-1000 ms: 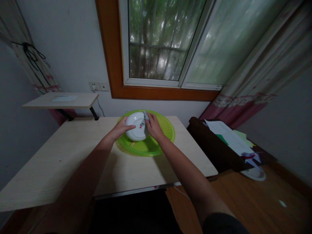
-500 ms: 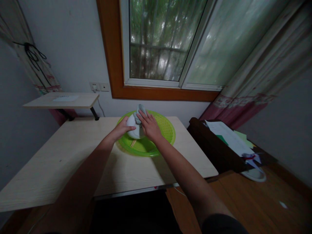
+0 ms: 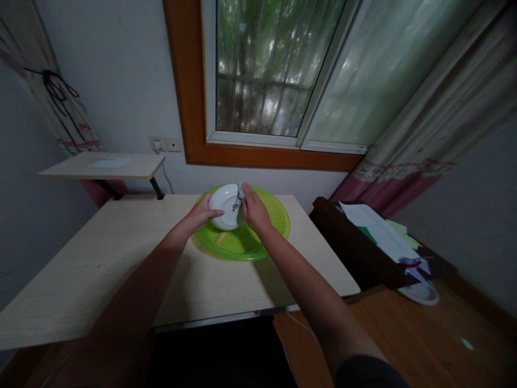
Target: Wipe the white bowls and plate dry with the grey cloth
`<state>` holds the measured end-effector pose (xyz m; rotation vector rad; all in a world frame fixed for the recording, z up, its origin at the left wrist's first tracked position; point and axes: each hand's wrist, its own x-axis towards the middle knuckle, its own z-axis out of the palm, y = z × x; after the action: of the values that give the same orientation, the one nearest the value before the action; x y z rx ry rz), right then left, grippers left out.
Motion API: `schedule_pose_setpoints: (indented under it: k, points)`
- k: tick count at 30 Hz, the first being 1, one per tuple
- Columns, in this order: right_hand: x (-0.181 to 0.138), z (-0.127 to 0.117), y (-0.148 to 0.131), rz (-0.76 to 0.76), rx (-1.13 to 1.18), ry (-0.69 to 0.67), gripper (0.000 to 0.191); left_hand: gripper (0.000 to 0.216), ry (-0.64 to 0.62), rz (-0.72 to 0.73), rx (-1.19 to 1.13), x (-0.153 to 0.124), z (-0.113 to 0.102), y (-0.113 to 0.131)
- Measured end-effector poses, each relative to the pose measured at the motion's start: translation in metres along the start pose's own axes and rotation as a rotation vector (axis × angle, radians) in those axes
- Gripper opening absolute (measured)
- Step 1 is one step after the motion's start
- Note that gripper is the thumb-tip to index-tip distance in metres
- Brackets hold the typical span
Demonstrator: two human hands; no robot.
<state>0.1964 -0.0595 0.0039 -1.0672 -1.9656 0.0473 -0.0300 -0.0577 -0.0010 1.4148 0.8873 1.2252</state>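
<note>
A white bowl point(image 3: 224, 203) with a small printed design is tilted above a round green plastic basket point(image 3: 278, 215). My left hand point(image 3: 201, 212) grips the bowl's left rim, thumb on the near side. At the right rim, my right hand point(image 3: 254, 209) presses a grey-green cloth point(image 3: 241, 191) to the bowl; most of the cloth is hidden by the fingers. A pair of wooden chopsticks point(image 3: 220, 237) lies in the basket below the bowl.
The basket stands on a pale wooden desk point(image 3: 121, 258). A small raised shelf point(image 3: 141, 168) is at the back left. Right of the desk, papers point(image 3: 379, 229) lie on a dark brown surface. A window point(image 3: 278, 70) is behind.
My right hand and the cloth have moved from across the bowl's face to its right rim. More of the bowl's printed face shows. The left hand keeps its grip.
</note>
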Motion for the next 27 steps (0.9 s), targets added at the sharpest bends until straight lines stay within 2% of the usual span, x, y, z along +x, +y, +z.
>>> schedule_pose_setpoints:
  k: [6, 9, 14, 18, 21, 24, 27]
  points:
    - [0.001, -0.003, -0.019, -0.275, -0.037, -0.121, 0.058, 0.066, -0.041, 0.002, -0.011, 0.003, 0.002, -0.004]
    - [0.001, -0.002, -0.022, -0.336, -0.022, -0.167, 0.060, 0.066, -0.049, 0.026, -0.020, 0.003, 0.003, -0.003]
    - [0.000, 0.001, -0.011, -0.177, 0.023, -0.085, 0.066, 0.067, -0.008, 0.010, -0.051, 0.001, 0.002, 0.000]
    - [-0.003, 0.005, 0.007, 0.035, 0.056, 0.002, 0.061, 0.066, 0.071, 0.011, -0.031, -0.001, 0.000, 0.000]
    - [-0.005, 0.007, 0.013, 0.159, 0.093, -0.004, 0.055, 0.063, 0.125, 0.029, -0.029, 0.000, -0.002, -0.002]
    - [-0.005, 0.007, 0.013, 0.204, 0.103, -0.009, 0.053, 0.064, 0.130, 0.040, -0.033, 0.001, -0.003, -0.004]
    - [-0.004, 0.005, 0.009, 0.185, 0.086, 0.020, 0.054, 0.066, 0.097, 0.046, -0.016, 0.000, -0.003, -0.004]
